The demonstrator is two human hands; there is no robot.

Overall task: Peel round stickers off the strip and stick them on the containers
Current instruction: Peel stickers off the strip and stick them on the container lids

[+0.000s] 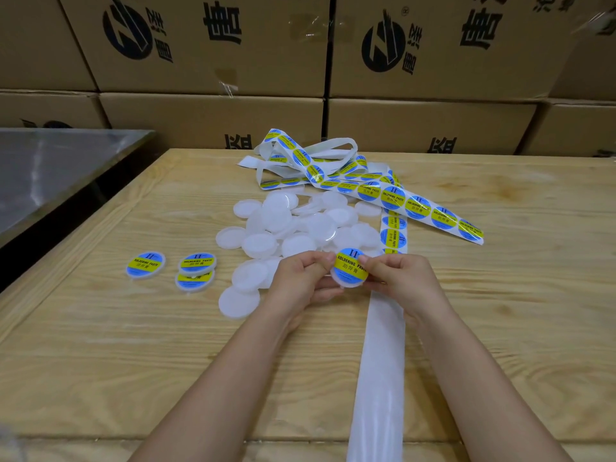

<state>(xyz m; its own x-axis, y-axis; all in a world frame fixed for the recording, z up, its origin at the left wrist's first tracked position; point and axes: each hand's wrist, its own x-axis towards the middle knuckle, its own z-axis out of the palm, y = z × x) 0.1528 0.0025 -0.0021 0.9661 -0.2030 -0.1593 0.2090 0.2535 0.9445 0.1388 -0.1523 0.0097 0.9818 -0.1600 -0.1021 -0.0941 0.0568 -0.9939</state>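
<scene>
Bare white backing strip runs from the near edge of the tabletop up the middle-right and passes under the right hand. Both hands are raised just above the tabletop centre, sharing one held container, a white round tub tilted toward the camera. Left hand grips its left rim with curled fingers. Right hand pinches its right rim, thumb on the round sticker, blue and yellow, which covers the top face.

Toward the left edge are three labelled containers: one alone, two overlapping just right of it. Just left of and behind the hands is a loose pile of unlabelled containers, white, some overlapping.

Beyond the pile toward the far edge, the sticker strip lies tangled and looped, with rows of stickers on it; one tail points to the right edge.

A metal surface lies past the left edge. Stacked cardboard boxes stand behind the far edge.
</scene>
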